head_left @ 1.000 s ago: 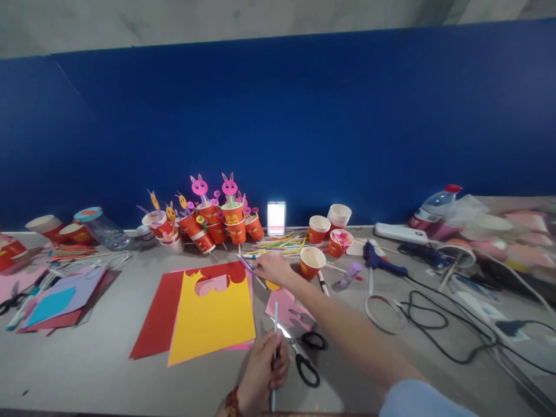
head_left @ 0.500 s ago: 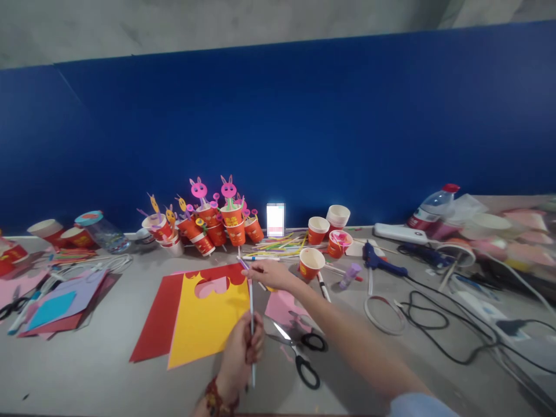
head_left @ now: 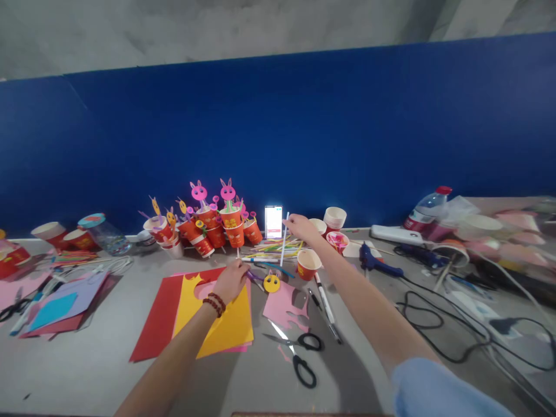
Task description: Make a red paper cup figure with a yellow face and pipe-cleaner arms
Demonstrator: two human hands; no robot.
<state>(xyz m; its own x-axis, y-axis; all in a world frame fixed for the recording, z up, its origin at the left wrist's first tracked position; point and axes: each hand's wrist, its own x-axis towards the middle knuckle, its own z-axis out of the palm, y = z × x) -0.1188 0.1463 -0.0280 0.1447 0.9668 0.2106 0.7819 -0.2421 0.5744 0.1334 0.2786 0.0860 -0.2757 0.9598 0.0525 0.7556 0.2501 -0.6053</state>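
My right hand (head_left: 303,227) reaches to the back and pinches the upper part of a thin whitish straw (head_left: 284,246), held nearly upright in front of the lit phone. My left hand (head_left: 232,280), a beaded bracelet at its wrist, is over the yellow paper (head_left: 232,324) and red paper (head_left: 154,318). Its fingers are closed at the end of a thin purple stem (head_left: 255,277); the grip itself is partly hidden. Right of it lies a yellow face cut-out (head_left: 271,282) with eyes. Pink paper scraps (head_left: 284,304) and opened black-handled scissors (head_left: 292,345) lie nearer me.
Red paper cups (head_left: 232,219) with pink rabbit figures stand at the back left. Coloured sticks (head_left: 260,250) lie before the phone (head_left: 273,222). To the right are a paper cup (head_left: 308,265), markers (head_left: 325,298), a blue glue gun (head_left: 377,263) and tangled cables (head_left: 434,324).
My right hand has moved back and right with the whitish straw, which my left hand held before. My left hand has moved forward to the purple stem. The yellow face cut-out is now uncovered.
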